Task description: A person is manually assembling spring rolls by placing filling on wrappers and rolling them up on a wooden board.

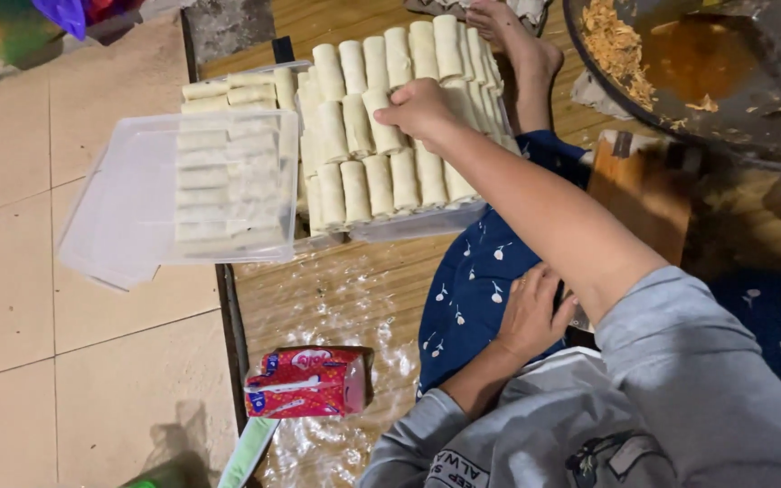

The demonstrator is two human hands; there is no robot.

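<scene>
A pale spring roll is pinched by the fingertips of the right hand, closed on its upper end, among rows of like rolls packed in a clear plastic container on a low wooden platform. The left hand is rested flat, fingers loosely together, on a knee clad in dark blue patterned cloth. Just left of the container, a second clear box of rolls is covered by a tilted translucent lid. Nearer the viewer, a red carton is seen on the platform. At upper right, a dark wok of shredded filling is visible.
</scene>
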